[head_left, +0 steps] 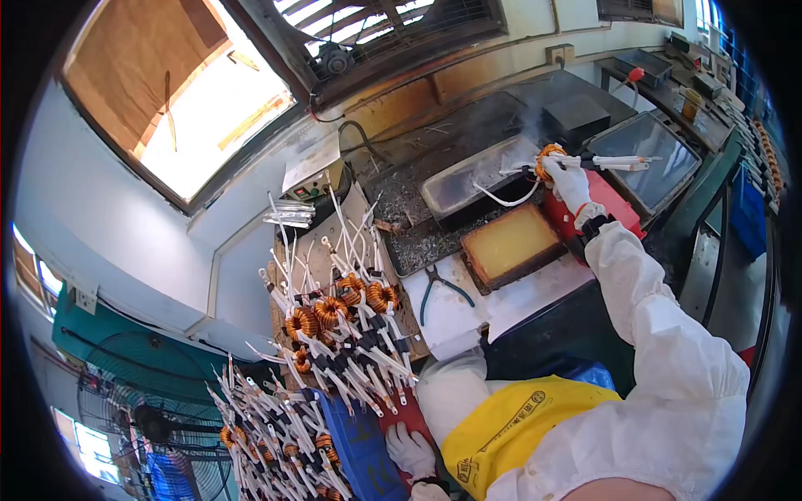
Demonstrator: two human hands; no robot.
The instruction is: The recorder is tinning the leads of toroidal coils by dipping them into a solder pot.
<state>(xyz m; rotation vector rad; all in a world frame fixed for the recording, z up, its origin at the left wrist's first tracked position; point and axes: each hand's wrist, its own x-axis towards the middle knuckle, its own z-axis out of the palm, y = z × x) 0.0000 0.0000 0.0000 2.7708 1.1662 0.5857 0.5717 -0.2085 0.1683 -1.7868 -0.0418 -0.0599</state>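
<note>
In my gloved right hand (570,182), shut, is a toroidal coil (548,159) wound with copper-coloured wire. Its white-sleeved leads (614,162) stick out to the right, and others reach left over a rectangular metal pot (476,177) with a greyish surface and thin smoke above it. A shallow tray of yellowish material (511,244) lies just in front of the pot. My gloved left hand (410,451) lies flat, open, on a red surface (408,415) beside a blue crate (355,447). Near it is a heap of similar coils (330,313) with white leads.
Pliers (439,294) with dark handles rest on white paper (455,321). A red container (606,204) is beneath my right wrist. More coils (280,442) stand left of the crate. A control box (313,177) sits by the wall, and a framed dark panel (647,163) is at right.
</note>
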